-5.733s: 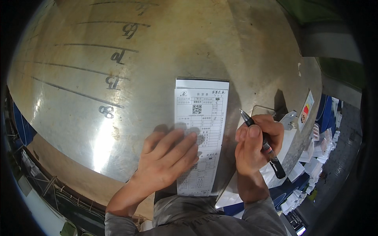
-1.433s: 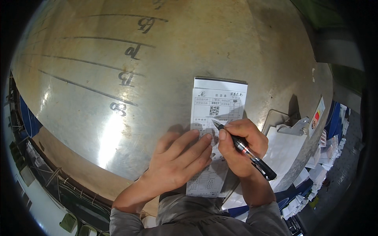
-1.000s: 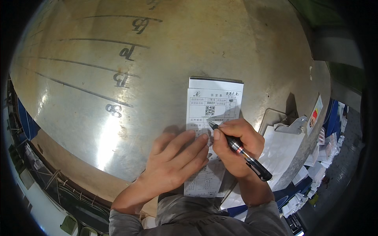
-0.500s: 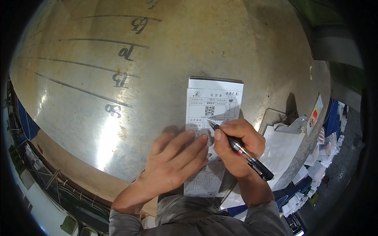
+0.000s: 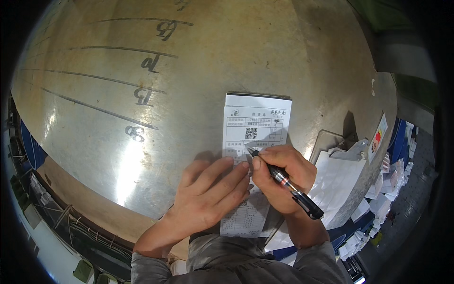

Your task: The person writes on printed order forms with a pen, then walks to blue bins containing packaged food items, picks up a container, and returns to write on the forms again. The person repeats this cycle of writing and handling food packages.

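Observation:
A long pad of printed paper forms (image 5: 255, 113) lies on the metal table, with a small square code and table rows on its top sheet. My right hand (image 5: 286, 177) grips a black pen (image 5: 298, 194), its tip at the form's middle rows. Flat across the left edge of the sheet rests my left hand (image 5: 208, 194), fingers stretched out and pressing the paper. Both hands cover part of the lower rows. The frame does not show whether the tip touches the paper.
Right of the pad sits a clipboard (image 5: 331, 137) with a metal clip and white sheets (image 5: 338, 184). Black marker lines and figures run over the table's left side (image 5: 198, 85). Beyond its right edge, blue bins (image 5: 397, 142) hold papers and clear packets.
My right hand and the pen have shifted slightly to the left, the tip moving a little left and down on the form. My left hand has stayed in place.

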The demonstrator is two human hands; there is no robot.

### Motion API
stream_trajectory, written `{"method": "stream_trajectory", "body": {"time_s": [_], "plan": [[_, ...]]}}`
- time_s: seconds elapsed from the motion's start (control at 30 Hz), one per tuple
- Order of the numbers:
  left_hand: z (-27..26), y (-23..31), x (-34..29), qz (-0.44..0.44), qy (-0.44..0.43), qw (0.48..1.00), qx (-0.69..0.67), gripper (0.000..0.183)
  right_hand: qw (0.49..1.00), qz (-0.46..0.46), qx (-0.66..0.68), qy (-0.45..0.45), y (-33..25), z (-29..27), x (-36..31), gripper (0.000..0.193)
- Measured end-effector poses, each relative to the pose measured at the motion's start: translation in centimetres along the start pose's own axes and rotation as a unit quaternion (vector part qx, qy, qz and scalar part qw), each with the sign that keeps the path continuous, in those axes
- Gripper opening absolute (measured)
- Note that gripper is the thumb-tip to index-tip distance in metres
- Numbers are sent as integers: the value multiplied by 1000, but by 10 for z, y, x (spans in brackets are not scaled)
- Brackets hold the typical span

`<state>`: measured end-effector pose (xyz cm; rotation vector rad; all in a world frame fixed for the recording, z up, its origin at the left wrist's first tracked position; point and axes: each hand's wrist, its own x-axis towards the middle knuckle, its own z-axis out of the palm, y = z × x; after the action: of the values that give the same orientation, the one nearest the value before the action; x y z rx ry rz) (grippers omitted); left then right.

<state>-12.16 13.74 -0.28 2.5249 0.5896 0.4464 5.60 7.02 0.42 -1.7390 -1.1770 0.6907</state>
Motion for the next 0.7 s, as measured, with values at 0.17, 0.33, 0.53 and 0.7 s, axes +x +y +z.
{"method": "stream_trajectory", "body": {"time_s": [0.17, 0.33, 0.53, 0.7], "plan": [[1, 0, -1, 1, 2, 1000, 2, 25, 1000, -6, -7, -10, 0, -2, 0, 21], [0, 0, 0, 0, -1, 1000, -1, 25, 1000, -15, 3, 1, 2, -2, -2, 19], [-1, 0, 0, -1, -5, 1000, -2, 25, 1000, 8, 2, 7, 1, 0, -2, 20], [-1, 0, -1, -2, -2, 1000, -3, 24, 1000, -6, -3, -14, 1, -4, -1, 21]]}}
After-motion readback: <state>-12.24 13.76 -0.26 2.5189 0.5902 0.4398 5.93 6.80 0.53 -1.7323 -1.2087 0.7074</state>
